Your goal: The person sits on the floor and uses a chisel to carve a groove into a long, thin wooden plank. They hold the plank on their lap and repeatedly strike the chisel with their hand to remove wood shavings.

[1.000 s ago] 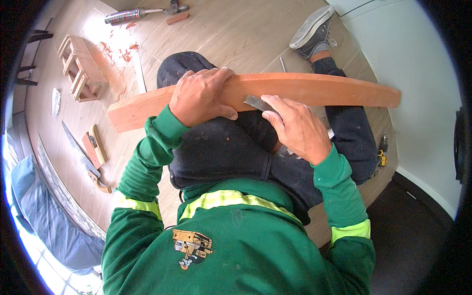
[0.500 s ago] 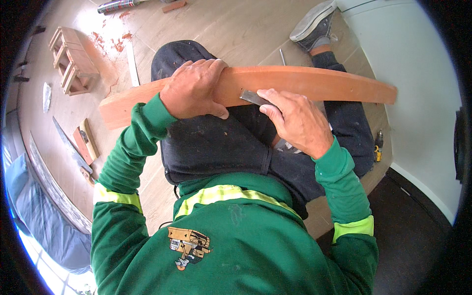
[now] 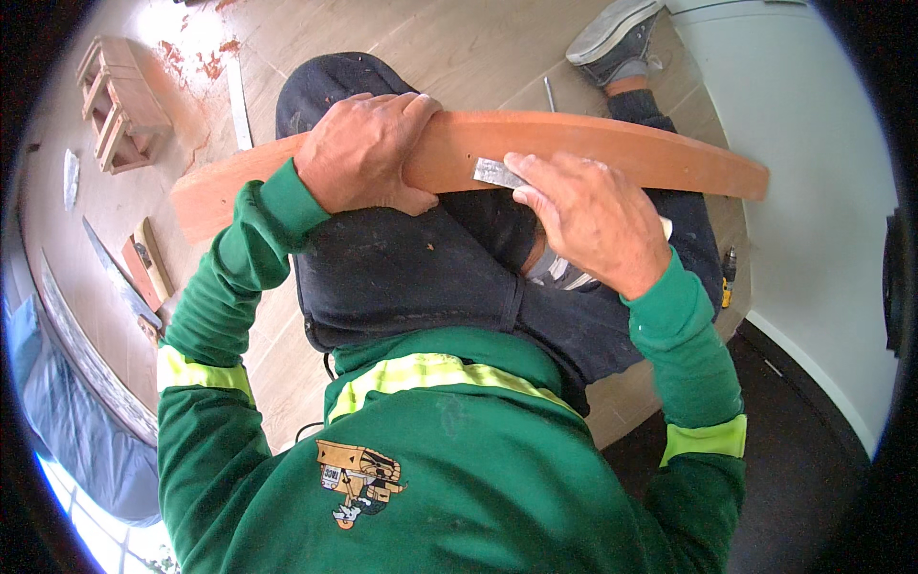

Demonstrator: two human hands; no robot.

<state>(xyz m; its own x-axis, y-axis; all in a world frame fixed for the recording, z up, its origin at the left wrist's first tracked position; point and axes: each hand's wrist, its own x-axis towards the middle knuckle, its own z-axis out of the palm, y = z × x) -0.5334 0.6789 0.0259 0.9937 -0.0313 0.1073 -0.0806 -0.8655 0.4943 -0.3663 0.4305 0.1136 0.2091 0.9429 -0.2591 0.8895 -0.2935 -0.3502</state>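
A long, curved reddish wooden plank (image 3: 698, 158) lies across my dark-clad legs. My left hand (image 3: 368, 153) grips it left of centre, fingers over the upper edge and thumb by the lower one. My right hand (image 3: 588, 215) is wrapped round a chisel (image 3: 494, 172), whose flat metal blade is on the plank's face just below a small dark spot. The chisel's pale handle pokes out behind my palm. Whether the blade's edge bites into the wood, I cannot tell.
On the floor at left are a slatted wooden frame (image 3: 120, 105), a handsaw (image 3: 120, 277), a wood-handled tool (image 3: 143, 258) and reddish shavings. A metal strip (image 3: 239, 100) lies behind the plank. A yellow drill (image 3: 727, 292) is beside a white panel (image 3: 803, 249) at right.
The plank and both hands have shifted upward in the picture, with the view drifting slightly. The chisel has moved a little rightward along the plank's face, still in my right hand.
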